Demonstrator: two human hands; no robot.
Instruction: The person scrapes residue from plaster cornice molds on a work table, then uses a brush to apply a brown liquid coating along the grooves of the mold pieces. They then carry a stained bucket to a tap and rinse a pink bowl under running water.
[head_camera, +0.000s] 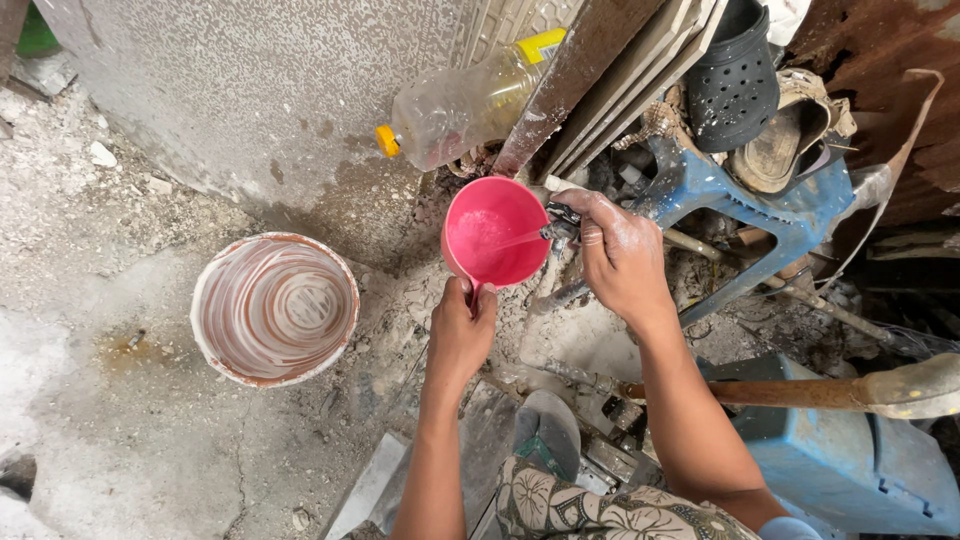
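Round pink plastic scoop cup (495, 232) with a short handle: held upright off the ground, mouth open to the camera, handle pointing toward the person. Inside wet, with a thin stream of water running in from the right rim. Small metal tap (562, 222) with a dark handle: sits just at the cup's right rim, water flowing, mounted low among debris.

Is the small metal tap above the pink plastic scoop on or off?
On. A thin stream runs from the small metal tap, held by the right hand, into the pink plastic scoop, gripped by the left hand.
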